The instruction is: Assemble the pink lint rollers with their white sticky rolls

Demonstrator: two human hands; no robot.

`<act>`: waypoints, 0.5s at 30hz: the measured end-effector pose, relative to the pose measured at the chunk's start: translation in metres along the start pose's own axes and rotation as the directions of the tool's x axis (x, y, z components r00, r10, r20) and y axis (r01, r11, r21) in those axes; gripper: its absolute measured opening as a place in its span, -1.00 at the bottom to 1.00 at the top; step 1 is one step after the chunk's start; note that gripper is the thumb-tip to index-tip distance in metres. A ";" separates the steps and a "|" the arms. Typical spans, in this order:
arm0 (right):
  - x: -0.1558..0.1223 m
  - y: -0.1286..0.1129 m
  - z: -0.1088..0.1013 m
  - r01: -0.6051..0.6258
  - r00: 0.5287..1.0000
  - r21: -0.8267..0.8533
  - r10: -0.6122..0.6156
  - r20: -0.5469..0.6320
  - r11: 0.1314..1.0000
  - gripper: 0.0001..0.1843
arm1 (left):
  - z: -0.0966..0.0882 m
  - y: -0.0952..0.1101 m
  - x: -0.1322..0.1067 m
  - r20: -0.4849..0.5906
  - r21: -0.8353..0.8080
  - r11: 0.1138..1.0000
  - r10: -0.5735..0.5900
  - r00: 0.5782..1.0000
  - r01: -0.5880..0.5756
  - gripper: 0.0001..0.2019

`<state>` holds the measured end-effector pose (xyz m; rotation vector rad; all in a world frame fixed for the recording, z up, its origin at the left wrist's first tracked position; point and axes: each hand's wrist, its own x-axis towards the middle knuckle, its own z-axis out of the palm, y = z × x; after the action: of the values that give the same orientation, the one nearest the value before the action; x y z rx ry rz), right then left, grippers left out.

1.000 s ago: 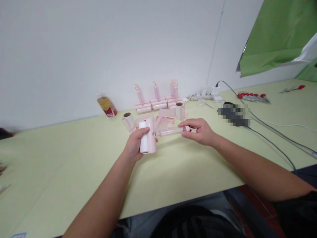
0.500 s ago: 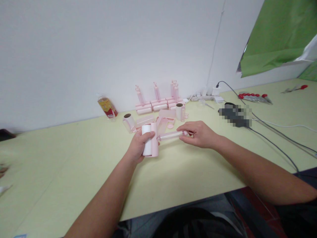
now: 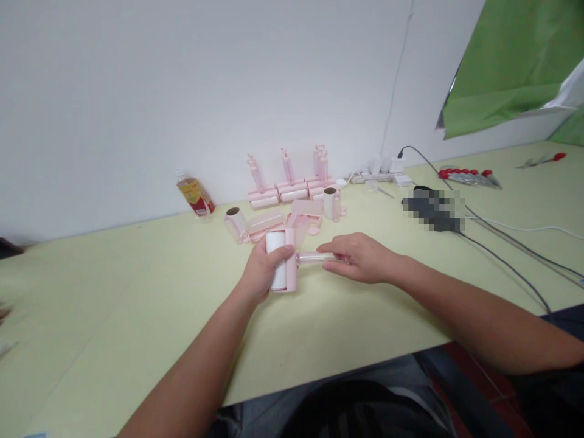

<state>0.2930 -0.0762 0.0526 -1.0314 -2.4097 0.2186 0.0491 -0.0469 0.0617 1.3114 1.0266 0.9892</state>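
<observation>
A pink lint roller [image 3: 283, 261] with a white paper roll is held just above the pale green table [image 3: 137, 304]. My left hand [image 3: 262, 271] is wrapped round its roller head, thumb across the white roll. My right hand [image 3: 360, 258] pinches the clear pink handle [image 3: 314, 257] that sticks out to the right. Behind them lie loose pink covers and roller parts [image 3: 292, 219], a spare roll [image 3: 236, 224] and another roll [image 3: 330, 202].
Several finished pink lint rollers [image 3: 287, 182] stand against the white wall. A tilted bottle [image 3: 194, 193] leans at the wall to the left. At the right are a power strip [image 3: 378, 176], cables [image 3: 502, 243], red-handled tools [image 3: 465, 176] and green sheeting [image 3: 515, 61].
Both hands have lowered the lint roller a little toward me and to the right. My right hand has slid along the handle closer to the roller head.
</observation>
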 end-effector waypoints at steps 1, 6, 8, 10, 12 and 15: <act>0.000 0.000 0.001 0.012 1.000 -0.002 -0.012 0.004 1.000 -0.58 | 0.000 -0.001 0.000 0.000 0.014 1.000 0.004 1.000 -0.004 -0.57; -0.002 0.001 0.004 0.055 0.998 -0.012 -0.055 -0.012 0.998 -0.61 | 0.004 -0.005 0.000 -0.022 0.025 1.000 -0.004 1.000 0.004 -0.57; -0.001 0.002 0.004 0.059 0.998 -0.001 -0.059 -0.011 0.998 -0.59 | 0.006 -0.006 -0.001 -0.054 0.037 0.999 0.000 0.999 0.002 -0.57; -0.001 0.003 0.004 0.062 0.998 0.018 -0.062 0.008 0.998 -0.58 | 0.008 -0.007 -0.002 -0.083 0.062 0.998 0.016 0.996 -0.011 -0.58; 0.000 0.005 0.005 0.053 0.998 0.063 -0.055 0.022 0.997 -0.58 | 0.008 -0.006 -0.004 -0.089 0.084 0.996 0.033 0.996 -0.026 -0.59; 0.000 0.006 0.006 0.001 0.997 0.187 -0.014 0.069 0.982 -0.56 | 0.007 -0.003 -0.006 -0.041 0.119 0.992 0.051 0.998 -0.046 -0.60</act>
<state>0.2936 -0.0713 0.0458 -0.9430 -2.4009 0.4765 0.0543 -0.0549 0.0584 1.4229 1.1054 1.0101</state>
